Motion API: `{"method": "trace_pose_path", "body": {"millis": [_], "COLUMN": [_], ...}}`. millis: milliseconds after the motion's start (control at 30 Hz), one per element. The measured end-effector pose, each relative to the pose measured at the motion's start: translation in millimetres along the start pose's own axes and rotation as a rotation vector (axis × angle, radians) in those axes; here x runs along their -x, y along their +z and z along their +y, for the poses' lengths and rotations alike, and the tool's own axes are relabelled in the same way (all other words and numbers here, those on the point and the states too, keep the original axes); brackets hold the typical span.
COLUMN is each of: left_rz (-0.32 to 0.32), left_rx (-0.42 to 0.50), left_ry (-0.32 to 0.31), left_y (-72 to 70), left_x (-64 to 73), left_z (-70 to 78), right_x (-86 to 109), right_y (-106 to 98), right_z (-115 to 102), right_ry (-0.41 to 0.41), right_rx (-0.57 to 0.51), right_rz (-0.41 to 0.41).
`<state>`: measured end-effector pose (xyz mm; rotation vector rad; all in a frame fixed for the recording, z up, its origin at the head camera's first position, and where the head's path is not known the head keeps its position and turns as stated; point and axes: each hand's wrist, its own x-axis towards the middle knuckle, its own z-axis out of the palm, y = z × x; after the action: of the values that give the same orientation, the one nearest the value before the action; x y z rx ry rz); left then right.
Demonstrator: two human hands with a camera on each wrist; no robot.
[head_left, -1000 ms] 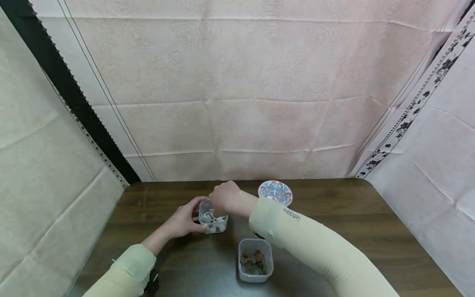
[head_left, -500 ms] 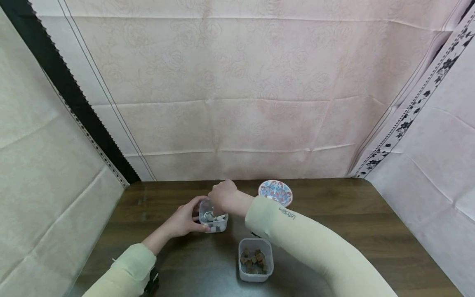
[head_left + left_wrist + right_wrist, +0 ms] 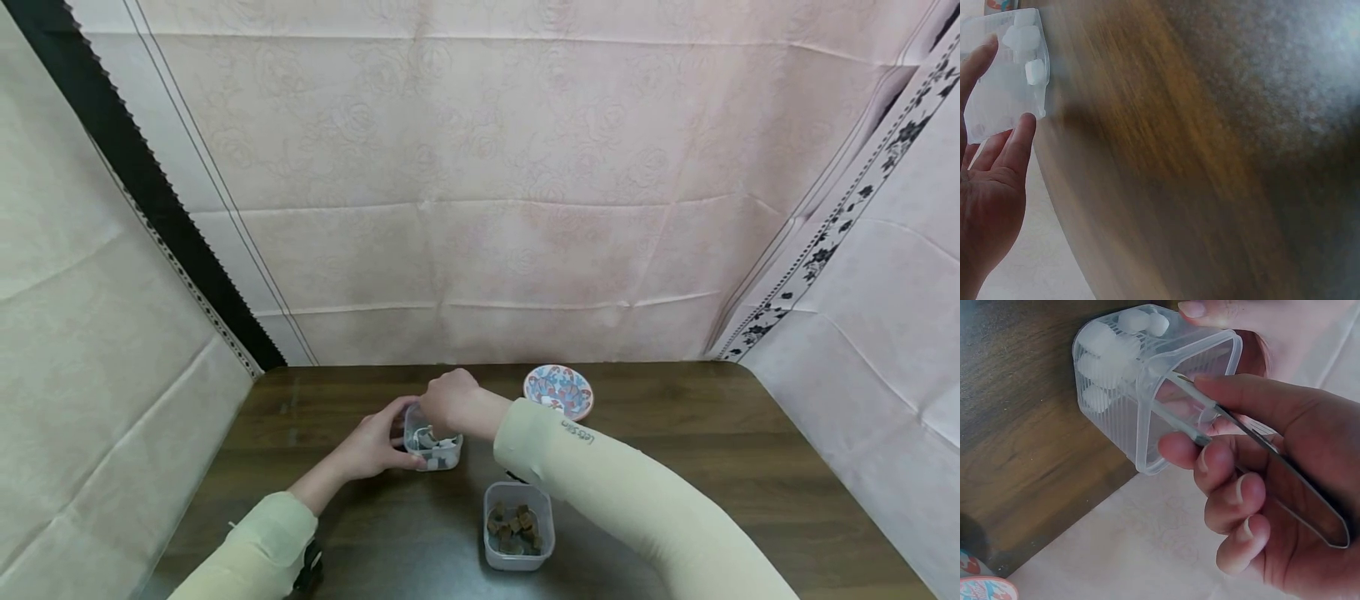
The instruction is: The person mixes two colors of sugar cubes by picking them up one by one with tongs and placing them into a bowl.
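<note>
A clear plastic container (image 3: 442, 457) stands on the table with several white lumps (image 3: 1099, 369) at its bottom. My left hand (image 3: 372, 443) grips its side, thumb at the front and fingers behind. With my right hand (image 3: 452, 402) I hold metal tongs (image 3: 1266, 446), thumb on one arm and fingers against the other. Both arms of the tongs reach through the container's mouth toward the lumps. In the right wrist view the tips are blurred behind the plastic, and I cannot tell if they pinch a lump. The head view hides the tongs behind the right hand.
A second clear container (image 3: 519, 563) holding several brown cubes (image 3: 516, 525) stands nearer, below the right forearm. Toward the table's back edge is a round dish (image 3: 557, 388) with a blue-and-red pattern. Fabric walls (image 3: 480, 250) rise behind and on both sides of the wooden table (image 3: 675, 433).
The right hand shifts very slightly at the container's mouth, its forearm a little to the left. The left hand and the container stay in place.
</note>
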<state>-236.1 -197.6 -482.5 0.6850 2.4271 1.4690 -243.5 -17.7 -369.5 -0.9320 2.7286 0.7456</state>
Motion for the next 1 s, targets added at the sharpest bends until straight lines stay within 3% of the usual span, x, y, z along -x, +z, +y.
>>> {"method": "trace_pose_path", "body": {"millis": [500,700,833,1000], "left_rz": [0.011,0.021,0.03,0.027], "left_rx": [-0.03,-0.031,-0.028,-0.03], "left_ry": [-0.028,-0.047,-0.064,-0.032], "left_y": [1.5,1.5,2.0,2.3], "left_x": [-2.2,-1.4,-1.0,-0.5], "left_z": [-2.5,-0.4,-0.4,1.2], "right_x": [19.9,34.3,45.2,65.7], "right_y": [-4,-2,4,10], "right_z": [35,55,68,88], "right_ry": [-0.066,-0.069,-0.066,-0.066], "right_rx": [-0.157,-0.216,-0.255,-0.336], "right_rz": [0.074,0.079,0.133,0.178]}}
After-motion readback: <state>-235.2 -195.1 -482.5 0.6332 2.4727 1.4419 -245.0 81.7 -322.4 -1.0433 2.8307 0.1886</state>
